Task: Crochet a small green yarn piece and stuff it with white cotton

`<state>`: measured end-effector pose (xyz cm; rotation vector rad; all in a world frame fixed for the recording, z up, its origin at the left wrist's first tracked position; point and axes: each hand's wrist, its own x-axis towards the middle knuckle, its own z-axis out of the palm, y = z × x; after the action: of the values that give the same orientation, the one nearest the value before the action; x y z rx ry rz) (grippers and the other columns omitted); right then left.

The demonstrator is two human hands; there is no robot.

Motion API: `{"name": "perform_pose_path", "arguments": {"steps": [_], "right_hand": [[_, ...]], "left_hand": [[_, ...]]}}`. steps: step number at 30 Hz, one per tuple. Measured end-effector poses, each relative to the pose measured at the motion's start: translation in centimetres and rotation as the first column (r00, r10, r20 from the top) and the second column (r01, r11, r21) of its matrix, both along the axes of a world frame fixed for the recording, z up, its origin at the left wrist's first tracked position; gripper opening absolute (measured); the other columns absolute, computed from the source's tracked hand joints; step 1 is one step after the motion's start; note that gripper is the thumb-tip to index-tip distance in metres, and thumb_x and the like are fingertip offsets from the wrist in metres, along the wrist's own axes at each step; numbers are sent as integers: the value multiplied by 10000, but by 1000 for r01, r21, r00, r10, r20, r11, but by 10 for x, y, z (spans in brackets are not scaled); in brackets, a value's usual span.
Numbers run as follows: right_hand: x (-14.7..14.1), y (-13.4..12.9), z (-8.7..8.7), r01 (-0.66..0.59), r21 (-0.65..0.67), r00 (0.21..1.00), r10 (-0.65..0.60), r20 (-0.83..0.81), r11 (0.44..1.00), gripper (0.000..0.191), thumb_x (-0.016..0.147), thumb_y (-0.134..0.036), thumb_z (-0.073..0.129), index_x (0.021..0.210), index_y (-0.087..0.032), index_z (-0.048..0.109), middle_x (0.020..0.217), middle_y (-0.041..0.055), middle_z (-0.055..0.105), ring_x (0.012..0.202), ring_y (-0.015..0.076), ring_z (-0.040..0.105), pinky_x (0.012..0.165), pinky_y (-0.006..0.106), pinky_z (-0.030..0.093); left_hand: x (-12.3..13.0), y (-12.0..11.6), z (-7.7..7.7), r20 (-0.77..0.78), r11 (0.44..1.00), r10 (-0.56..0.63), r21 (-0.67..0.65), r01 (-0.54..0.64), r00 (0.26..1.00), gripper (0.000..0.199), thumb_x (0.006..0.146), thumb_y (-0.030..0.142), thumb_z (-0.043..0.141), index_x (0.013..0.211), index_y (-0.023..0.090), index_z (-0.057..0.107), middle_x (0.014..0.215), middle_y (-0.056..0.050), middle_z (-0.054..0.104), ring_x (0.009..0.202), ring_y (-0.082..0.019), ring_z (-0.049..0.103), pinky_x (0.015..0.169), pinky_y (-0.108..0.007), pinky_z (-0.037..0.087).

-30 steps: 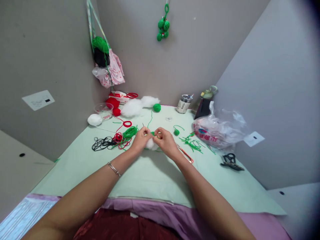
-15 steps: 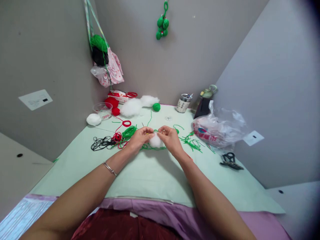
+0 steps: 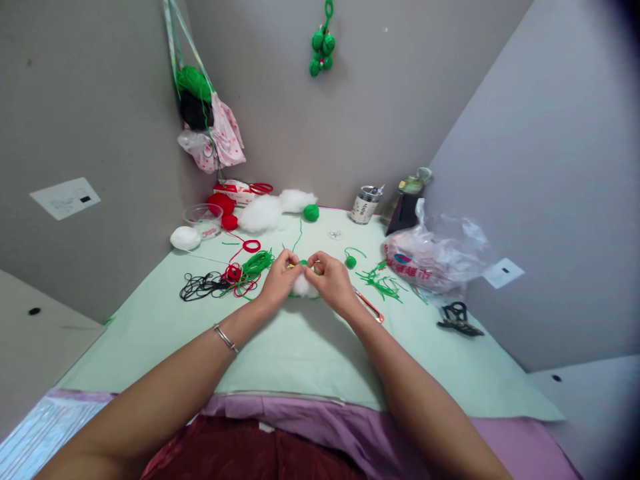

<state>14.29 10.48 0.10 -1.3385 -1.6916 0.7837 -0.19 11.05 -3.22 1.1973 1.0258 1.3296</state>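
My left hand (image 3: 280, 280) and my right hand (image 3: 330, 279) meet at the middle of the table, their fingertips pinched together on a small green yarn piece (image 3: 303, 263). A tuft of white stuffing (image 3: 304, 288) shows just below the fingers. Most of the green piece is covered by my fingers. Green yarn strands (image 3: 257, 265) lie left of my left hand, beside red yarn (image 3: 233, 273) and a tangle of black yarn (image 3: 203, 287). To the right of my right hand are a small green ball (image 3: 351, 262) and an orange-handled tool (image 3: 373, 308).
White stuffing (image 3: 260, 213) and a green yarn ball (image 3: 311, 213) lie at the back. A clear tub (image 3: 205, 223) stands back left, a pen tin (image 3: 365, 207) back right. A plastic bag (image 3: 435, 257) and black hair clip (image 3: 459, 320) sit on the right.
Both hands have shifted slightly left and closer together. Less of the white stuffing shows between them. The small green ball and the orange-handled tool are now more exposed on the right.
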Motion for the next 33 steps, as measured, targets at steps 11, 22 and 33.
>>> {"name": "perform_pose_path", "arguments": {"steps": [11,22,33], "right_hand": [[14,9,0,-49,-54,994,43,-105,997,373,851,-559,523,702,-222,584,563,-53,362,550,131,324,530,282,256],[7,3,2,-157,-45,987,157,-18,986,169,673,-272,526,831,-236,572,544,-107,293,532,122,285,543,267,237],[6,2,3,-50,3,991,49,126,999,66,744,-297,592,739,-238,561,526,-98,352,549,129,333,596,281,243]], "left_hand": [[-3,-1,6,44,991,-118,-60,121,992,288,791,344,815,882,183,594,759,53,565,563,-85,504,531,-223,419],[0,5,-6,-18,990,-32,-138,29,999,364,1000,368,673,1302,166,647,1274,-110,685,1051,-241,702,881,-445,622],[-5,0,1,127,981,-119,-141,136,985,218,1011,352,658,1074,143,660,902,-10,659,659,-110,597,572,-246,528]]}}
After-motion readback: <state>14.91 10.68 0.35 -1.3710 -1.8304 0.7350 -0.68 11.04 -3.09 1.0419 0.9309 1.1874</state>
